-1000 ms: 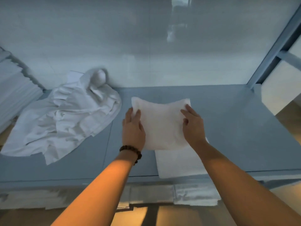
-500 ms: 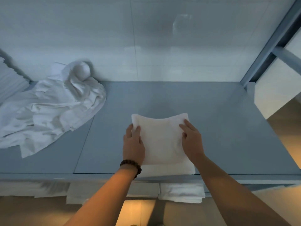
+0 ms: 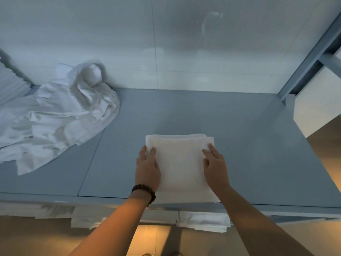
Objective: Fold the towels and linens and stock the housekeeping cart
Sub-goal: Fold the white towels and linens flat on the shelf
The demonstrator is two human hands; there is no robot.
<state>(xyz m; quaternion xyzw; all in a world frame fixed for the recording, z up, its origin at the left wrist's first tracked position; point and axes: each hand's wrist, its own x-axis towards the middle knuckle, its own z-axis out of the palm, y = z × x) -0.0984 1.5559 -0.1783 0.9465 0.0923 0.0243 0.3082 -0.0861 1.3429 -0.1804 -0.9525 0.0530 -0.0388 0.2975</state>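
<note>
A white towel (image 3: pixel 180 161), folded into a thick square, lies near the front edge of the grey-blue table (image 3: pixel 249 145). My left hand (image 3: pixel 147 167) rests flat on its left side with fingers straight. Along the towel's right side lies my right hand (image 3: pixel 215 167), fingers also straight and pressing down. A crumpled white sheet (image 3: pixel 55 122) is heaped at the table's back left, partly propped against the wall.
A stack of folded white linens (image 3: pixel 11 84) sits at the far left edge. More folded towels (image 3: pixel 203 221) lie on a lower shelf beneath the table's front edge. A metal frame post (image 3: pixel 310 58) rises at the back right beside a white cabinet (image 3: pixel 317 108).
The upper flap of the towel has been brought down and towards me, making one square pile. Both hands followed it and now press it flat.
</note>
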